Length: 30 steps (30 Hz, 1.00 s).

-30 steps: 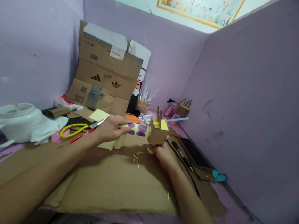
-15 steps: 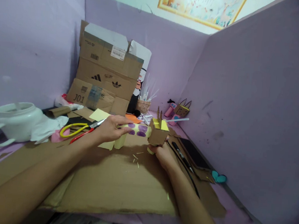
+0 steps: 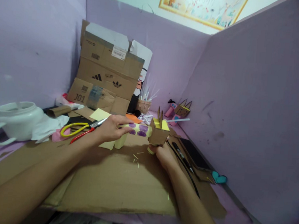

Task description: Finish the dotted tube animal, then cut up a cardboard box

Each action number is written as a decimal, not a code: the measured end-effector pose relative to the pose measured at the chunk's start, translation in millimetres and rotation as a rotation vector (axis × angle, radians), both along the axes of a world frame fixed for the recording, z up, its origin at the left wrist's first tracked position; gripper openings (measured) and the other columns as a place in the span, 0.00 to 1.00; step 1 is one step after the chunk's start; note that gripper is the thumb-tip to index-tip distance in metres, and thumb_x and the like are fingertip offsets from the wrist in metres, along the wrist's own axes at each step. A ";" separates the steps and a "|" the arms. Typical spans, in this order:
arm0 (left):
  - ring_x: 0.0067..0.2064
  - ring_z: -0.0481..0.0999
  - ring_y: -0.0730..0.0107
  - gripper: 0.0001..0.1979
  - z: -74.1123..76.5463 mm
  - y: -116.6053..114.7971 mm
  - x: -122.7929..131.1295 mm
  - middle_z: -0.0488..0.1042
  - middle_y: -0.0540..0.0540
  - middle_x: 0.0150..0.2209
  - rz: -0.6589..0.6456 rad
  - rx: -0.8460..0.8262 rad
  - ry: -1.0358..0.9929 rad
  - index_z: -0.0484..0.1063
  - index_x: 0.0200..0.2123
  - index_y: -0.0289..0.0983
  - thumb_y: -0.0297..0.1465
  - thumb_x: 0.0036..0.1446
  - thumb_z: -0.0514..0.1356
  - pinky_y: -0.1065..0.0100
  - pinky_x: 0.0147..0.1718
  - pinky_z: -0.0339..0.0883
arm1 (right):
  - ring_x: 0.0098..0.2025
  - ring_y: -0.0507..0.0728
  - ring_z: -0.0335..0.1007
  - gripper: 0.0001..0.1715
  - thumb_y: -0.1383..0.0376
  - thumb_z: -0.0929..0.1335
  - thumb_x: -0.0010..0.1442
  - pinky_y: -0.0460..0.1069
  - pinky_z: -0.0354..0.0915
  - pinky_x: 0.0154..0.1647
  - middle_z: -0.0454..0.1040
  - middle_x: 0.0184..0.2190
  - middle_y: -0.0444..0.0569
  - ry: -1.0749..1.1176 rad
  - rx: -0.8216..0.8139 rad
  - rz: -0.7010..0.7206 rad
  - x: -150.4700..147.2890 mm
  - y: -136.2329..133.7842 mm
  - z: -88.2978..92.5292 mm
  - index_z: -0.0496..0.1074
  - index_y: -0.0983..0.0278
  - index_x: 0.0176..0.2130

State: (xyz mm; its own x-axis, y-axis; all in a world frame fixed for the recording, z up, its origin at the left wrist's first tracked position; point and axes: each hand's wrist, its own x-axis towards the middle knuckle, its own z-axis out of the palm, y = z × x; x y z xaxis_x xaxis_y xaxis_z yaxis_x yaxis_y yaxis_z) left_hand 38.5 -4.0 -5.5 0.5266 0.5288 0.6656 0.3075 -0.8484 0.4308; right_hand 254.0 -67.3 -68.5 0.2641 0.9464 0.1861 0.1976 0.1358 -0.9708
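Observation:
A paper animal figure stands across the middle of the cardboard sheet. Its body is a pale yellow tube (image 3: 142, 130) with purple spots. At the right end is a small cardboard box head (image 3: 158, 136) with a yellow top and two upright brown ears (image 3: 160, 116). My left hand (image 3: 113, 128) grips the tube's left end, fingers on top, above a pale yellow leg (image 3: 120, 142). Just under the head, my right hand (image 3: 163, 153) is closed round the front leg area, where a bit of pale yellow leg shows. Its fingertips are partly hidden behind the head.
Yellow-and-red scissors (image 3: 76, 130) and a white pot (image 3: 15, 121) are at left. A dark phone (image 3: 195, 153), a black pen (image 3: 181, 156) and a teal heart (image 3: 219, 177) lie at right. Behind stand a flattened carton (image 3: 108, 68) and a straw-filled basket (image 3: 144, 106). Purple walls enclose three sides.
The view shifts very slightly. Both hands keep their hold on the paper animal, with no visible movement of the figure.

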 end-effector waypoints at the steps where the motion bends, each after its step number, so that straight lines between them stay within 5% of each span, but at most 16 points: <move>1: 0.39 0.76 0.66 0.13 -0.1 -0.2 0.0 0.78 0.44 0.37 -0.001 -0.005 -0.003 0.76 0.38 0.37 0.35 0.51 0.59 0.68 0.37 0.69 | 0.39 0.60 0.65 0.17 0.68 0.67 0.38 0.53 0.61 0.41 0.72 0.34 0.47 -0.001 0.000 0.001 0.2 0.1 -0.3 0.69 0.62 0.33; 30: 0.40 0.75 0.65 0.13 -1.5 -0.5 -0.1 0.78 0.44 0.38 0.012 -0.031 0.004 0.76 0.39 0.38 0.36 0.51 0.59 0.67 0.38 0.68 | 0.39 0.61 0.66 0.18 0.66 0.66 0.36 0.53 0.61 0.40 0.72 0.34 0.48 -0.026 0.008 -0.012 -0.7 0.0 0.8 0.69 0.63 0.33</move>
